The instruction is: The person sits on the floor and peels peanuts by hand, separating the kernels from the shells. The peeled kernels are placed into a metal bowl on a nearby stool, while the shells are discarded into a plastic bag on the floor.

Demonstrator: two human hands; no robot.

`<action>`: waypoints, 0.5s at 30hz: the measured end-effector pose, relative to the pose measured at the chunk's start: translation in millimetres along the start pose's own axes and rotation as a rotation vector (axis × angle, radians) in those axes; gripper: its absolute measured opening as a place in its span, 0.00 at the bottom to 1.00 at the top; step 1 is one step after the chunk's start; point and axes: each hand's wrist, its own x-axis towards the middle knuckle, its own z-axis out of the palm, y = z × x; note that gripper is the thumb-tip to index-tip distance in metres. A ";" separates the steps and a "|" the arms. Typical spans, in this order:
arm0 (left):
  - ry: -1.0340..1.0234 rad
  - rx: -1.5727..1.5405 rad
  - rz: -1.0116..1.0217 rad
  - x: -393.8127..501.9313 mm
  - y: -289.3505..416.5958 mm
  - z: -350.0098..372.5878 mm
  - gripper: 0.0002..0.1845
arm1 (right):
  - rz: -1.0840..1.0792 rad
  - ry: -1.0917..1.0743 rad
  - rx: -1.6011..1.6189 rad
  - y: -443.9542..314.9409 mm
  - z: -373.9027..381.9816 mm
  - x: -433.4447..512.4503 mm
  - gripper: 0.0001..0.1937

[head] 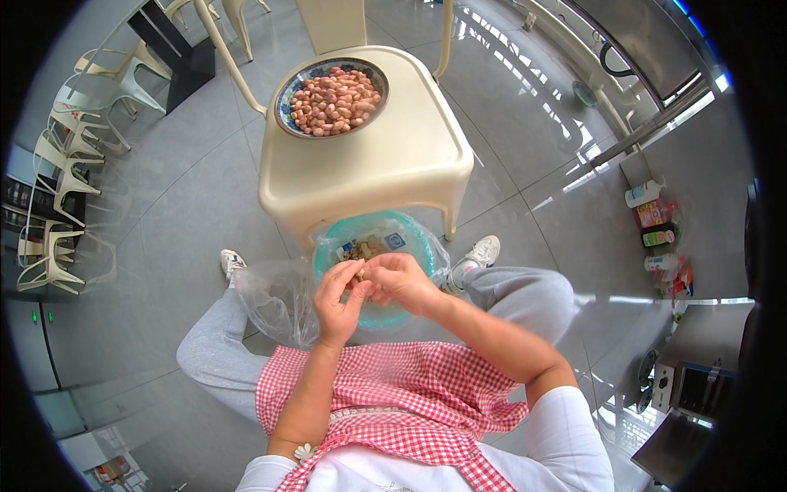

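Observation:
My left hand (pixel 336 302) and my right hand (pixel 403 281) meet over a turquoise plastic basin (pixel 424 246). Between their fingertips is a small tan peanut pod (pixel 361 274), mostly covered by the fingers. Clear plastic lines the basin, and peanut shells (pixel 364 248) lie inside it beside a piece of packaging with blue print. Beyond the basin, a blue-patterned bowl (pixel 284 98) full of pinkish shelled peanuts (pixel 335 101) sits on the seat of a cream chair (pixel 369 166).
A clear plastic bag (pixel 280 301) spreads left of the basin. My knees flank it, and a red gingham apron (pixel 393 381) covers my lap. Several cleaning bottles (pixel 659 235) stand along the right. More cream chairs (pixel 64 178) line the left over grey floor tiles (pixel 184 203).

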 end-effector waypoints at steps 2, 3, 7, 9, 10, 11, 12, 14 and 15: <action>0.001 0.070 0.079 2.6 1.8 -3.3 0.15 | 0.000 -0.023 0.001 -0.2 0.7 -0.3 0.15; 0.002 0.072 0.103 3.7 2.5 -4.4 0.15 | -0.011 -0.025 0.023 0.1 1.3 -0.6 0.13; 0.007 0.061 0.132 5.6 4.7 -6.1 0.16 | -0.041 -0.048 0.087 2.1 3.9 -0.9 0.11; -0.007 0.062 0.126 6.0 5.6 -6.4 0.17 | -0.046 -0.065 0.094 2.1 3.4 -1.1 0.11; -0.023 0.065 0.118 6.4 6.2 -8.0 0.17 | -0.047 -0.075 0.093 1.7 3.0 -0.9 0.10; -0.043 0.053 0.105 7.1 7.0 -9.6 0.17 | -0.036 -0.083 0.086 1.2 2.4 -1.0 0.10; -0.085 0.068 0.114 8.3 7.7 -12.3 0.18 | -0.042 -0.107 0.069 0.3 1.5 -1.1 0.10; -0.171 0.050 0.123 10.2 9.4 -17.8 0.19 | -0.029 -0.150 0.027 -1.3 -0.1 -1.7 0.10; -0.200 0.084 0.119 9.9 10.5 -19.2 0.19 | -0.017 -0.148 0.002 -1.7 -0.3 -2.0 0.10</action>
